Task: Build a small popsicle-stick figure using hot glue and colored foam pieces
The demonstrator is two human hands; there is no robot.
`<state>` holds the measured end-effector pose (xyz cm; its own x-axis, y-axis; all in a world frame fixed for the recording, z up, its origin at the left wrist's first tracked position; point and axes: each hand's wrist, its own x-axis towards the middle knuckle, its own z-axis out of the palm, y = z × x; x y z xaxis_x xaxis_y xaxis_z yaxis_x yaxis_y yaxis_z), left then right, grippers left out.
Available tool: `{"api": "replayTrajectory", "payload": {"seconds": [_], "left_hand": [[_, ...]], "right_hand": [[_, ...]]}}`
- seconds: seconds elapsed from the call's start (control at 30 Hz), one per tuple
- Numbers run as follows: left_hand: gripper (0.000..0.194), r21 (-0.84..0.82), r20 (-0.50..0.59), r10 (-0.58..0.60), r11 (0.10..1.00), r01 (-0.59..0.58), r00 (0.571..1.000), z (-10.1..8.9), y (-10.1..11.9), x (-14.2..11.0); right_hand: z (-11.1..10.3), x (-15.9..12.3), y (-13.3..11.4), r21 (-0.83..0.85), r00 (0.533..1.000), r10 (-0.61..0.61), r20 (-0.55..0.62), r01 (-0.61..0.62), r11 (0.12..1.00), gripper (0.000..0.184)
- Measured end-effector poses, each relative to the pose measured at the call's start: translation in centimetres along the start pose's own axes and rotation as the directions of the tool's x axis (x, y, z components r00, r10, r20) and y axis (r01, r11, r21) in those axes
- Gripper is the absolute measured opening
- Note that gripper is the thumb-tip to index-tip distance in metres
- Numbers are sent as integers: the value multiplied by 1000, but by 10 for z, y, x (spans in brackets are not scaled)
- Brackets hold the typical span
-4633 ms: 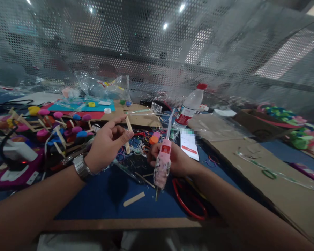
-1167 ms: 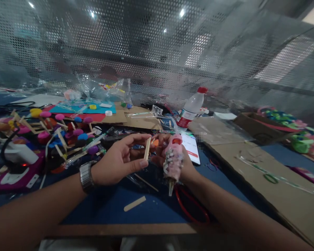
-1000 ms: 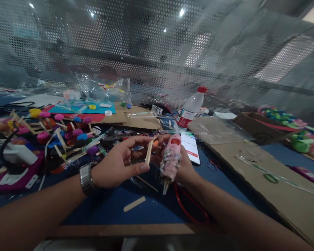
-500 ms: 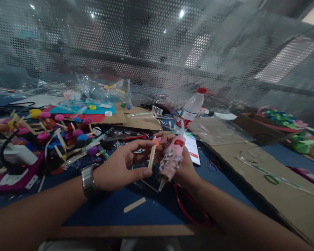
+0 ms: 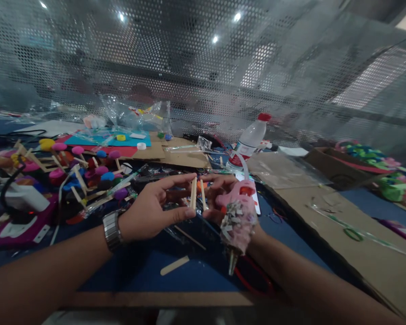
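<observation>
Between its thumb and fingers, my left hand [image 5: 149, 205] pinches a pale wooden craft stick [image 5: 193, 194], held upright. My right hand [image 5: 219, 194] faces it with a second craft stick [image 5: 203, 195] at its fingertips, a narrow gap apart from the first. A pink hot glue gun [image 5: 241, 221], crusted with grey bits, is also held in my right hand, its metal nozzle angled down toward me. Something small and orange shows behind the sticks, partly hidden. One loose craft stick [image 5: 174, 265] lies on the blue table [image 5: 135, 275] in front of my hands.
Left, a pile of colourful pom-poms and sticks [image 5: 101, 174] lies near a purple power strip [image 5: 30, 230]. A red-capped bottle [image 5: 248, 140] and a phone [image 5: 257, 201] are beyond my right hand. Red-handled scissors [image 5: 253, 275] lie under my right forearm. Cardboard [image 5: 311, 225] covers the right side.
The two sticks, close together before, now stand apart with a gap between them. My right hand has shifted right and turned, bringing the glue gun's nozzle lower and to the right.
</observation>
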<state>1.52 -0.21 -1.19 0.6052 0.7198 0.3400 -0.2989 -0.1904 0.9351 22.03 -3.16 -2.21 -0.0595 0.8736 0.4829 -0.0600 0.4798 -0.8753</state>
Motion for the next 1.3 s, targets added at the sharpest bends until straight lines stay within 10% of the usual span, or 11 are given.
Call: {"api": "replayTrajectory", "payload": {"seconds": [1.3], "left_hand": [[66,172,-23,7,985,-3,1000,5,6,-1]], "right_hand": [[0,1,-10,-225,999,-45,14,47,973,35]]}}
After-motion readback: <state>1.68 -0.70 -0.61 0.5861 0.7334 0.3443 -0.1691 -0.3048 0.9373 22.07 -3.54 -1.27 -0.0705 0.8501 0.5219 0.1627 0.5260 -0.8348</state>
